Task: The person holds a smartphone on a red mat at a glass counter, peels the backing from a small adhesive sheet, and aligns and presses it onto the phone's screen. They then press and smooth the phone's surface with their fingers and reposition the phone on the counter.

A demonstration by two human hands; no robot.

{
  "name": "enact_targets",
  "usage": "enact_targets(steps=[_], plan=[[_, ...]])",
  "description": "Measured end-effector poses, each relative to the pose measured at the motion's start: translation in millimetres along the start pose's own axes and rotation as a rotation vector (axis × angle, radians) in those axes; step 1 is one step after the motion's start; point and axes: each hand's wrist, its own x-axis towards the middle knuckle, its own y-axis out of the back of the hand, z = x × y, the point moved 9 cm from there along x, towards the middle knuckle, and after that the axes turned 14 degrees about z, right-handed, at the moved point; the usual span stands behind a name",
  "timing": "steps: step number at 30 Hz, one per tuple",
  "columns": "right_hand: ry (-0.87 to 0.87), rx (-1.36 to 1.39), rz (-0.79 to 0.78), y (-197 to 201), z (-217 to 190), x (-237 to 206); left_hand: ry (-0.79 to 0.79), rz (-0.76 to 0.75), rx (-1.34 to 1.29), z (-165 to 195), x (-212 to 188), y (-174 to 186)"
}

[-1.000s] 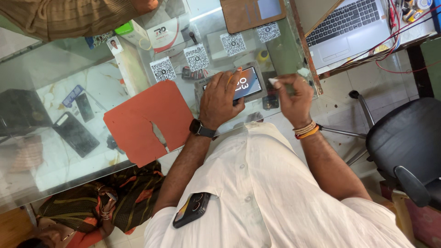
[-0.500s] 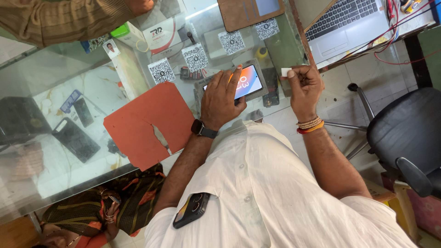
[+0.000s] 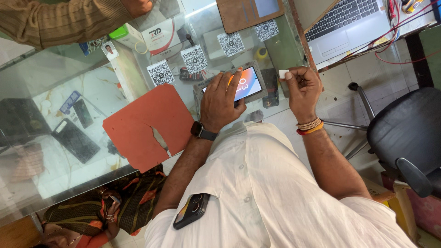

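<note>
The person's left hand (image 3: 223,102) lies flat over a grey-cased smartphone with a lit screen (image 3: 245,85), fingers spread narrowly across its left half and the forefinger stretched onto the glass of the display. The phone rests on the glass countertop (image 3: 59,73), close to the edge nearest the person's body. A black smartwatch (image 3: 202,132) sits on that wrist.

The right hand (image 3: 302,89) is raised just beside the phone's right end, thumb and forefinger pinched on a small white rectangular piece (image 3: 283,73), the other fingers curled in. Beaded and orange bracelets (image 3: 310,126) circle that wrist.

On the counter beside the left hand lies a torn orange-red sheet of card (image 3: 142,126), reaching the near edge. Beyond the phone stand three small square white placards with black-and-white patterns (image 3: 194,59). A silver laptop (image 3: 349,23) sits at the far right corner, with red cables beside it. Dark phones (image 3: 76,140) show under the glass towards the left end. Another person's striped brown sleeve (image 3: 59,18) reaches in along the far edge. A black phone (image 3: 191,210) sits in the white shirt pocket.
</note>
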Motion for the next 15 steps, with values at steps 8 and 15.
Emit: enact_targets(steps=[8,15], plan=[[0.015,-0.059,-0.003,-1.0,1.8,2.9,-0.001,-0.006,0.001,-1.3,1.9,-2.9],[0.020,-0.034,-0.005,-4.2,0.7,4.2,0.013,0.006,-0.011,-3.1,4.1,0.5]])
